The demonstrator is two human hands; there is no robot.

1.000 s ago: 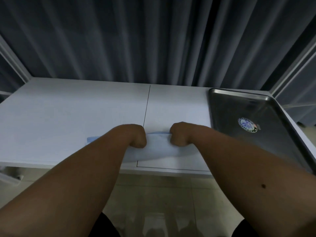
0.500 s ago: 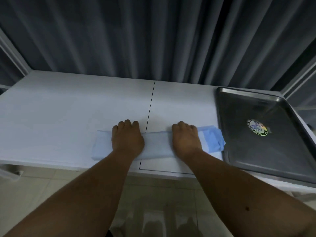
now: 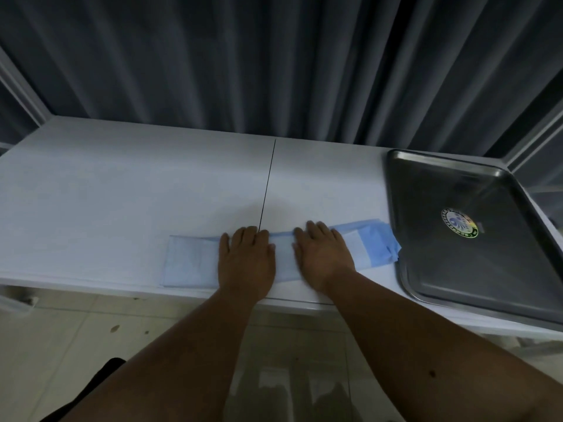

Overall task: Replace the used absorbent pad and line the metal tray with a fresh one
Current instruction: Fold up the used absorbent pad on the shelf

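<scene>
Nearest the camera, two bare forearms reach forward over the tiled floor (image 3: 76, 330) to the near edge of a white table (image 3: 122, 193). One folded blue absorbent pad (image 3: 189, 260) lies there as a long strip running left to right, directly under both palms. The left hand (image 3: 246, 260) lies flat on the strip's middle, fingers straight and close together, pressing down and gripping nothing. The right hand (image 3: 323, 257) lies just beside it in the same way, palm down, fingers extended, holding nothing. A narrow stretch of pad shows between the two hands. The pad's left end sticks out past the left hand; its darker blue right end reaches out past the right hand and touches or slightly overlaps the near-left rim of one metal tray (image 3: 426, 184). The tray sits at the table's right end, with one round sticker (image 3: 459, 223) on its floor. Farthest back, a dark pleated curtain (image 3: 274, 62) hangs behind the table.
</scene>
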